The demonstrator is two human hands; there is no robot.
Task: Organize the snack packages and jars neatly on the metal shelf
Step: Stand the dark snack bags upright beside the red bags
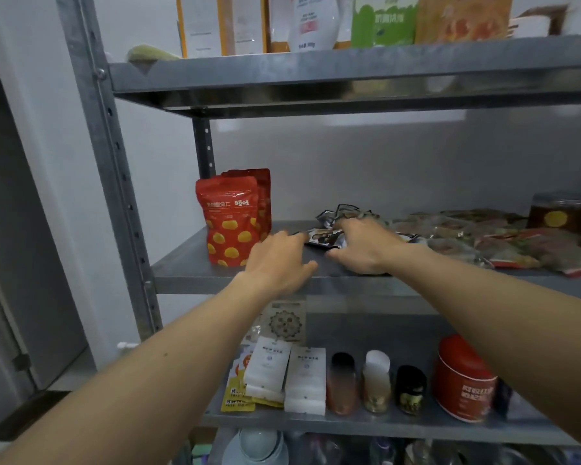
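Red snack pouches with yellow spots [230,221] stand upright at the left end of the middle metal shelf [188,260]. My left hand [279,260] rests palm down on the shelf just right of them, fingers apart, touching the edge of a dark snack packet [324,238]. My right hand [366,245] lies over a heap of dark packets [344,211], fingers spread on them; whether it grips one is hidden. Clear flat snack bags [483,239] lie spread to the right, and a dark jar [560,213] stands at the far right.
The shelf above holds boxes and a green bag [384,21]. The shelf below carries white pouches [304,377], three small jars [376,380] and a red tin [463,380]. A grey upright post [114,162] stands on the left, with a wall behind.
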